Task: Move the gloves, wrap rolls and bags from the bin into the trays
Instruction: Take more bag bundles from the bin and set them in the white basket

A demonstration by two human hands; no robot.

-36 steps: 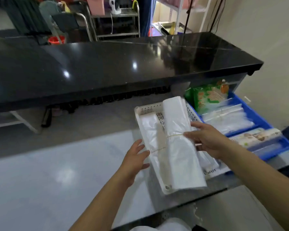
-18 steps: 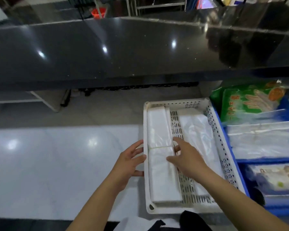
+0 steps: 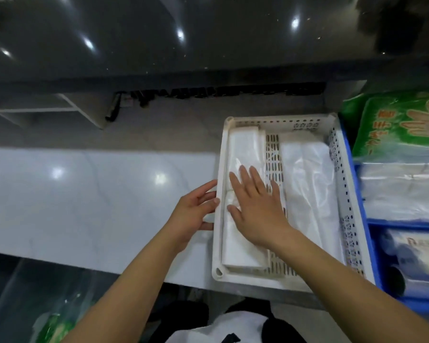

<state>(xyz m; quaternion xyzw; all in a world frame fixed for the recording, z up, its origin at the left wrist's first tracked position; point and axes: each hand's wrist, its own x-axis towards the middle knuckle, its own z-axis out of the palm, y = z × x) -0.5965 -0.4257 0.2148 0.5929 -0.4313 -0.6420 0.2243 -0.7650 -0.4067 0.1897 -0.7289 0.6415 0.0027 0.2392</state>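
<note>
A white perforated tray (image 3: 278, 121) sits on the pale counter. Inside it lie two bundles of white plastic bags: one (image 3: 242, 149) along the left wall, another (image 3: 310, 189) on the right side. My right hand (image 3: 256, 206) lies flat, fingers spread, on the left bundle. My left hand (image 3: 193, 214) rests against the tray's left rim from outside, fingers apart, holding nothing. To the right stands a blue bin (image 3: 364, 219) with a green pack of gloves (image 3: 401, 125), clear bag packs (image 3: 401, 191) and a printed pack (image 3: 421, 256).
A dark glossy countertop (image 3: 183, 40) overhangs behind the pale counter (image 3: 84, 199). A green-printed plastic pack (image 3: 55, 325) lies low at the left, below the counter edge. My torso shows at the bottom.
The lifted bag bundle went down into the tray's left side. My right hand slid onto it and flattened. The view tilted down and closer; my left hand stayed at the rim.
</note>
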